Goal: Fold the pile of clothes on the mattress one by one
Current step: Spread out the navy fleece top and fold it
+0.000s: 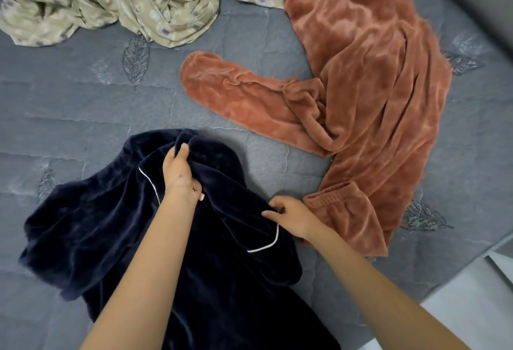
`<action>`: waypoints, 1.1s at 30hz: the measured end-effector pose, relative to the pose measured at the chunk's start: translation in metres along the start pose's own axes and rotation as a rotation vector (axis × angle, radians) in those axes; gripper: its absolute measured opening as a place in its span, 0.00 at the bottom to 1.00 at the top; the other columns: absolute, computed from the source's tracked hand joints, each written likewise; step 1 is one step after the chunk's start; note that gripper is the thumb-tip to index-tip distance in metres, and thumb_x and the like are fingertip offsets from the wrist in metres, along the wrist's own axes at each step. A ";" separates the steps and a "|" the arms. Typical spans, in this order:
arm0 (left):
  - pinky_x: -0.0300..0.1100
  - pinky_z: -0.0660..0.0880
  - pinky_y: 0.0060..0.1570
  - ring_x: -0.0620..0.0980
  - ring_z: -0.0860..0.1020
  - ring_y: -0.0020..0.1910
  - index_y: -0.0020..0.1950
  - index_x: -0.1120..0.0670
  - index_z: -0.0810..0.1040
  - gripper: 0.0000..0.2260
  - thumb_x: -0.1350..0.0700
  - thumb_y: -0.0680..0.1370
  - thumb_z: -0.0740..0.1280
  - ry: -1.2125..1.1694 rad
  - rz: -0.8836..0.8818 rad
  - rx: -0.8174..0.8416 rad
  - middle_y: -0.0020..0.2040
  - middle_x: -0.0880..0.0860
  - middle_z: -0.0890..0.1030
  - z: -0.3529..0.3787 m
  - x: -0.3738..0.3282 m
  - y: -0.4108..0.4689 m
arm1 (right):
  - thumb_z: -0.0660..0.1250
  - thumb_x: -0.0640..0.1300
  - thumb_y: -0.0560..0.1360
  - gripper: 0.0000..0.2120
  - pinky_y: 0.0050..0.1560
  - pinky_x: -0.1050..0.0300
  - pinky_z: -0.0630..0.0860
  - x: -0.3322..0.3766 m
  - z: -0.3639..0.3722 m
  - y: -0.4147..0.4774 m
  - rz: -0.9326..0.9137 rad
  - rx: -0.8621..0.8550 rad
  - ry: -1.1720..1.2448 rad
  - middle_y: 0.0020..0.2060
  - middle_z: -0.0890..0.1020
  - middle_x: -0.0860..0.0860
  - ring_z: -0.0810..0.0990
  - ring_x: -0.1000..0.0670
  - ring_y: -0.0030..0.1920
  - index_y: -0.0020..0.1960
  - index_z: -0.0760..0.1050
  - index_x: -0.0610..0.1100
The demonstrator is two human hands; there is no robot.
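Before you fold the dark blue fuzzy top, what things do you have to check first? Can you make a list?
1. Both hands holding the navy top: ok. The left hand grips a bunch near the collar and the right hand pinches the edge by the white piping.
2. Top spread flat: not ok, it is crumpled and bunched.
3. Sleeves found and laid out: cannot tell, they are lost in the folds.
4. Free room on the mattress for smoothing it: ok, bare grey surface lies to the left.
5. Orange garment kept apart: ok, it lies to the right; touching cannot be told.
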State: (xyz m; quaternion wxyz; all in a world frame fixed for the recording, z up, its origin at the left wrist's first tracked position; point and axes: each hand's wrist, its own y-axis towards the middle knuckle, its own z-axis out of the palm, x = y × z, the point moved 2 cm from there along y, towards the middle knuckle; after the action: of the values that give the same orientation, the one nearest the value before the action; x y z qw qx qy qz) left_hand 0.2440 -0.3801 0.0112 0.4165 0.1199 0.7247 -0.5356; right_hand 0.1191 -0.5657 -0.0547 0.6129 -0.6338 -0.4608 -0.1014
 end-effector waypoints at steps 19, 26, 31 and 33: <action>0.42 0.70 0.62 0.44 0.73 0.59 0.66 0.50 0.75 0.14 0.52 0.80 0.64 0.672 0.429 0.610 0.59 0.50 0.76 0.138 0.040 -0.087 | 0.69 0.48 0.75 0.07 0.42 0.64 0.65 0.072 -0.234 0.010 -0.067 -0.706 0.088 0.41 0.77 0.53 0.75 0.54 0.44 0.46 0.75 0.45; 0.48 0.66 0.70 0.45 0.68 0.70 0.75 0.41 0.58 0.44 0.36 0.63 0.73 0.307 0.021 0.740 0.73 0.46 0.68 0.130 0.041 -0.093 | 0.59 0.46 0.82 0.11 0.34 0.65 0.70 0.110 -0.170 0.015 -0.011 -0.344 0.460 0.34 0.73 0.51 0.73 0.57 0.32 0.41 0.68 0.46; 0.47 0.74 0.62 0.44 0.77 0.58 0.62 0.44 0.61 0.36 0.37 0.61 0.74 0.358 0.079 0.521 0.62 0.47 0.74 0.070 0.022 -0.061 | 0.58 0.38 0.81 0.13 0.43 0.60 0.71 0.134 -0.115 0.018 -0.022 -0.176 0.617 0.51 0.78 0.43 0.77 0.52 0.39 0.65 0.67 0.43; 0.43 0.76 0.55 0.45 0.77 0.56 0.60 0.44 0.60 0.35 0.38 0.61 0.76 0.433 0.089 0.493 0.62 0.49 0.72 0.041 0.017 -0.051 | 0.55 0.33 0.80 0.20 0.44 0.59 0.73 0.143 -0.088 0.019 -0.032 -0.083 0.679 0.56 0.77 0.43 0.80 0.52 0.39 0.70 0.63 0.44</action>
State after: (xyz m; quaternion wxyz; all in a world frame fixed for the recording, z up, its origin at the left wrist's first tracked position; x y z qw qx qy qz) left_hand 0.2210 -0.4411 0.0302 0.2340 0.3599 0.6389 -0.6383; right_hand 0.2504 -0.5732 0.0519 0.7034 -0.5808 -0.2358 -0.3350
